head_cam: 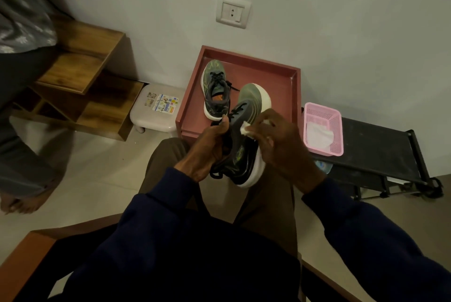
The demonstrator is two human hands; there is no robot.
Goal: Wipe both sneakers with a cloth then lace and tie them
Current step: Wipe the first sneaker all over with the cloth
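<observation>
Far left: a second person's bare foot [22, 201] stands on the tiled floor, beside a wooden shelf unit [80, 67] set against the wall. To its right is a low white stool [156, 116] with stickers on its top.

Centre: a red rimmed surface [280, 96] stands against the wall. One sneaker [216, 89], green and grey with black laces, stands upright on its left part, toe toward the wall.

Near centre: the second sneaker [244, 152] is held above the wearer's lap, toe pointing far and overlapping the near edge of the red surface, tilted with its white sole to the right. The left hand [207, 148] grips its heel end, fingers curled round the collar, thumb raised by the laces. The right hand [283, 145] has its fingers clamped on a white cloth [245, 128], pressed against the shoe's upper side.

Right: a pink basket [336, 135] sits on a black rack [380, 150], just beside the red surface, with another white cloth [318, 138] lying inside it.
</observation>
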